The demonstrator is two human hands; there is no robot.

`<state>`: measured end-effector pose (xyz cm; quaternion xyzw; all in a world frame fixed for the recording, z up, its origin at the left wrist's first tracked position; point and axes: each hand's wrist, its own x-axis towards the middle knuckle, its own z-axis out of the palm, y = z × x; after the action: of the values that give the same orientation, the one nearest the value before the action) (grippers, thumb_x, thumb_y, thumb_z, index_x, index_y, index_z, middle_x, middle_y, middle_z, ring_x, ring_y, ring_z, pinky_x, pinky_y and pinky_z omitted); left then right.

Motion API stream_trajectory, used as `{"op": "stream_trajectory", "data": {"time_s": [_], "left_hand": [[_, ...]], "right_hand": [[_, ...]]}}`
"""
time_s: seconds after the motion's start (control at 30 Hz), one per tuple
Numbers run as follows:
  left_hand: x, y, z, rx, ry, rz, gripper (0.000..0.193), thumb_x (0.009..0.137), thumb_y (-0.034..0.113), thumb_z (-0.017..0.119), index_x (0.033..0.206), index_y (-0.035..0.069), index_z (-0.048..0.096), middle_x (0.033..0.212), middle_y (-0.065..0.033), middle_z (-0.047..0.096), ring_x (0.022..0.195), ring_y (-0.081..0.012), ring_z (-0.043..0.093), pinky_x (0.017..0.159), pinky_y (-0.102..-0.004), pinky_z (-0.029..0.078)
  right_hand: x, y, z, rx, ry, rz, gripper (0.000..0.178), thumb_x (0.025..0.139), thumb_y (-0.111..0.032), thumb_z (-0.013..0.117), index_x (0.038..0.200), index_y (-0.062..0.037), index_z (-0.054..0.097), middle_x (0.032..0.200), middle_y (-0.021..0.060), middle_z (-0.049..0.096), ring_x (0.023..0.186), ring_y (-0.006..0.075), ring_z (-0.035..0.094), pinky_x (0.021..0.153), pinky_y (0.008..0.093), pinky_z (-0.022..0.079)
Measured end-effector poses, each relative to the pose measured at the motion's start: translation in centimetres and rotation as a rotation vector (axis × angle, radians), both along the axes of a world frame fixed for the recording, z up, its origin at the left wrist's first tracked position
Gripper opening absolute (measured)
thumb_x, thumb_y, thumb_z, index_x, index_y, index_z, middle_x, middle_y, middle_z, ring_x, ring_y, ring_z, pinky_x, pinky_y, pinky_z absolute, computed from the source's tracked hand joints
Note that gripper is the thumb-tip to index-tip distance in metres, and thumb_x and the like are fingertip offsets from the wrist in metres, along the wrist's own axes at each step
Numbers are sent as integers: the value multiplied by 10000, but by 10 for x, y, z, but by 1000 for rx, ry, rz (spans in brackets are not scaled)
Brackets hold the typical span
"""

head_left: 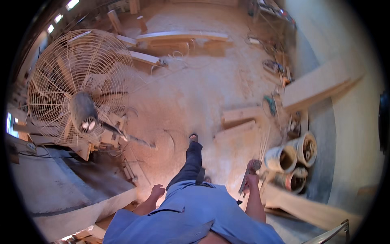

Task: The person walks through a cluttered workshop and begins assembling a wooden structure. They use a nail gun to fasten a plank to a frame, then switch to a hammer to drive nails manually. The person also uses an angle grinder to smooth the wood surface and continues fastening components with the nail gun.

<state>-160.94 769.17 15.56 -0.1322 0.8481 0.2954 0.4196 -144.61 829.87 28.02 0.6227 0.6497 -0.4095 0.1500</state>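
Note:
My right hand point(252, 180) is wrapped round a greyish, elongated hand tool point(246, 179) with a rounded dark head at its far end. Blur and small size hide its exact kind. It hangs beside my right hip, left of several buckets. On the other side, my left hand point(157, 191) hangs by my hip with its fingers curled in, and nothing shows in it. One foot point(193, 138) is stretched forward on the dusty floor.
A large caged fan point(81, 87) stands at the left, near a concrete ledge point(93, 209). Wood blocks point(239, 122) lie ahead to the right. Buckets point(280, 158) and a long board point(304, 207) are at my right. Timber beams point(183, 35) lie farther off.

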Motion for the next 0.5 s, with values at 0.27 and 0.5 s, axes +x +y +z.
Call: {"op": "stream_trajectory", "data": {"time_s": [0.27,0.5], "left_hand": [[-328,218,43,-9,299,-381,426,828,228,589,1185,31,713,1195,-213,693,1146,-396,641,987,-460,509],[-624,403,139,234,433,-136,491,860,244,592,1290,12,647,1185,-252,690,1123,-381,662,972,-433,516]], "right_hand": [[-139,32,-52,-94,-176,361,316,746,-270,780,896,6,745,854,175,747,840,291,749,698,403,570],[-388,110,19,-16,-15,155,309,741,-262,780,910,-5,741,853,177,743,843,306,743,713,406,563]]}}
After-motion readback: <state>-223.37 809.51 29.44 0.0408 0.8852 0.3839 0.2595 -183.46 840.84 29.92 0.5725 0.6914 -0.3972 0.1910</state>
